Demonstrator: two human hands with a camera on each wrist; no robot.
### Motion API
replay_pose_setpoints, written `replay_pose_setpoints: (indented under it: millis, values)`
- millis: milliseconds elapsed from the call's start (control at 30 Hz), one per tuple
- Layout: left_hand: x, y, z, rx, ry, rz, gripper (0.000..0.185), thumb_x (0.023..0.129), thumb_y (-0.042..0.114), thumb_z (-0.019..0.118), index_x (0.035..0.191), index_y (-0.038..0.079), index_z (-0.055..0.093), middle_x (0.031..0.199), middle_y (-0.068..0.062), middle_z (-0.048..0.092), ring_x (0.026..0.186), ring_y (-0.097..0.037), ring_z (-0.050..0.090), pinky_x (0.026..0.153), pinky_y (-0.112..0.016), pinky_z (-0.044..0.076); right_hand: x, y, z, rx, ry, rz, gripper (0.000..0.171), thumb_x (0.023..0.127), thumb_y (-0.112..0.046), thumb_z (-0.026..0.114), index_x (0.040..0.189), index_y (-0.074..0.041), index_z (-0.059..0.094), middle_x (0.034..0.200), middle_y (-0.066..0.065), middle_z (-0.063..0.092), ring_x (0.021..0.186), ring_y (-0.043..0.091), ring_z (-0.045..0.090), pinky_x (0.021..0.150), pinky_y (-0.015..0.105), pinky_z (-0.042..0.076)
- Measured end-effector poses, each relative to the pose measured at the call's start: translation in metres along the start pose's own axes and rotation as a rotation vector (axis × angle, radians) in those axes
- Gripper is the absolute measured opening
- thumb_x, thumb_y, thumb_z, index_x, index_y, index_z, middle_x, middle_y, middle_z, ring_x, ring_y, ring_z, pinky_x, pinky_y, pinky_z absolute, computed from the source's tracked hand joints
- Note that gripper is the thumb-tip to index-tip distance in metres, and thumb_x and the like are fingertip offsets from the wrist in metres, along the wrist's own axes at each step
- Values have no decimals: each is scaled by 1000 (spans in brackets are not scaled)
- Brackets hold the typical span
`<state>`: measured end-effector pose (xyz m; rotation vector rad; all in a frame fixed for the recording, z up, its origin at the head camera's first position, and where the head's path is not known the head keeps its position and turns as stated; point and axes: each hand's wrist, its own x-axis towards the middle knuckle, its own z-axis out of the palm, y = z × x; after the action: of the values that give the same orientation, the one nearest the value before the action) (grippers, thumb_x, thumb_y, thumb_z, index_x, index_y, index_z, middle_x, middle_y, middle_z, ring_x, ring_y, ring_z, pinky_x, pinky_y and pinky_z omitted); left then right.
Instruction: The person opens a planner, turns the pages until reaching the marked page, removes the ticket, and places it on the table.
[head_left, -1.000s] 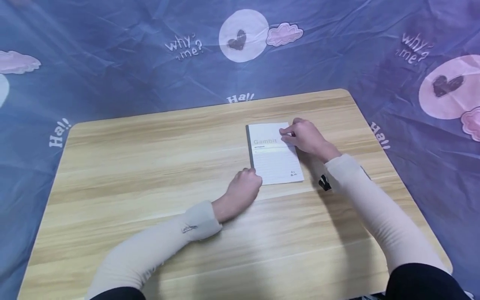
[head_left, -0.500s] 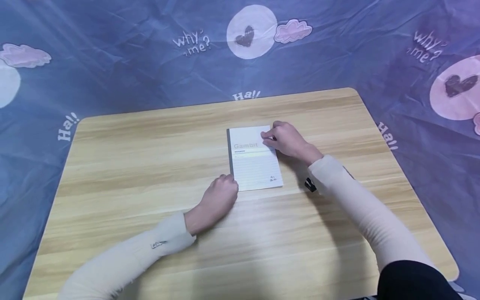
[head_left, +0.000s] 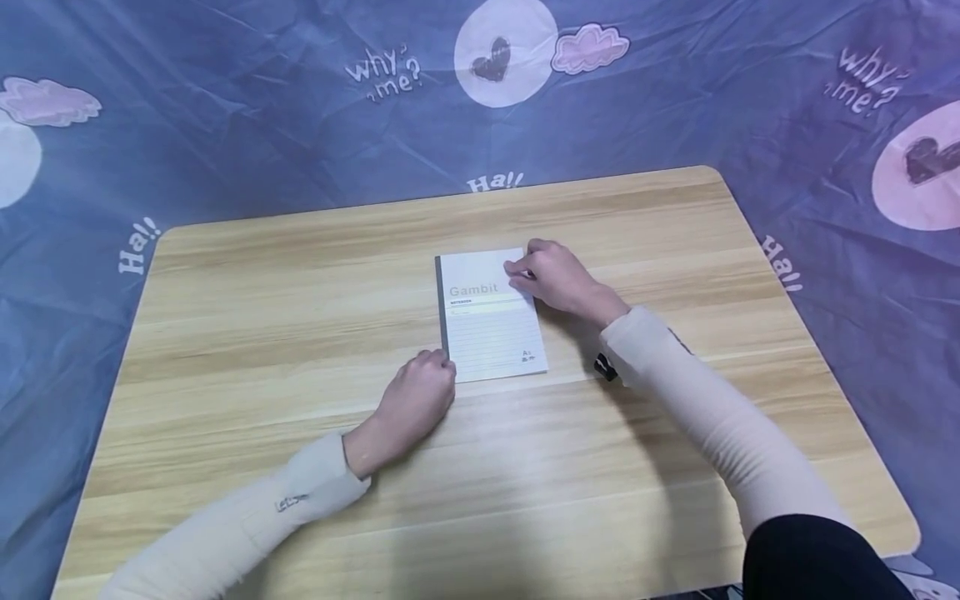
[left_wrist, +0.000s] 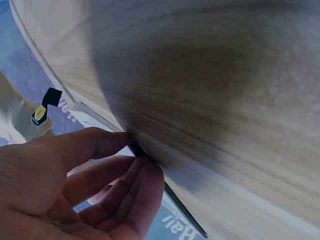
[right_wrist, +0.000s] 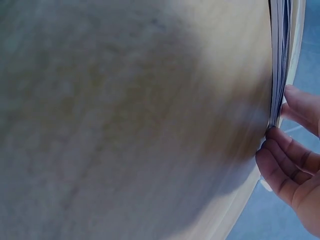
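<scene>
A closed notebook (head_left: 491, 333) with a pale cover, printed "Gambit", and a dark spine strip lies on the wooden table. My left hand (head_left: 415, 396) pinches its near left corner; in the left wrist view the thumb and curled fingers of that hand (left_wrist: 100, 185) meet at the dark spine (left_wrist: 182, 207). At the far right edge, my right hand (head_left: 558, 279) grips the notebook with its thumb on the cover. The right wrist view shows the page edges (right_wrist: 277, 65) slightly fanned, between the thumb and fingers of the right hand (right_wrist: 295, 150).
The light wooden table (head_left: 300, 317) reaches well past the notebook on every side. Behind it hangs a blue printed cloth (head_left: 262, 108). A small black strap piece (head_left: 604, 367) shows under the right sleeve (head_left: 675, 392).
Both hands have shifted left across the table together, bringing the notebook with them toward the table's middle. Their hold on it looks the same. The head view has turned slightly.
</scene>
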<state>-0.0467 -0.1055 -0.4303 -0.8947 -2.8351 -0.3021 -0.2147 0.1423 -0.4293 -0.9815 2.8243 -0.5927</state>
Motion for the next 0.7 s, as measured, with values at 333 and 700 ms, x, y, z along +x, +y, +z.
replay_pose_setpoints:
  millis: [333, 700]
  values:
    - [0, 5, -2, 19, -5, -29, 12, 87, -8, 61, 80, -9, 71, 76, -15, 64, 62, -22, 59, 54, -32, 57, -1, -2, 3, 9, 24, 16, 32, 93, -18, 73, 123, -6, 70, 91, 10, 62, 74, 22, 49, 69, 38, 44]
    - [1, 5, -1, 3, 5, -39, 14, 87, -8, 58, 83, -10, 72, 80, -16, 66, 65, -24, 63, 58, -32, 58, 0, -2, -6, 23, 13, 62, 34, 95, -21, 69, 127, -9, 70, 87, 7, 63, 75, 21, 54, 72, 38, 46]
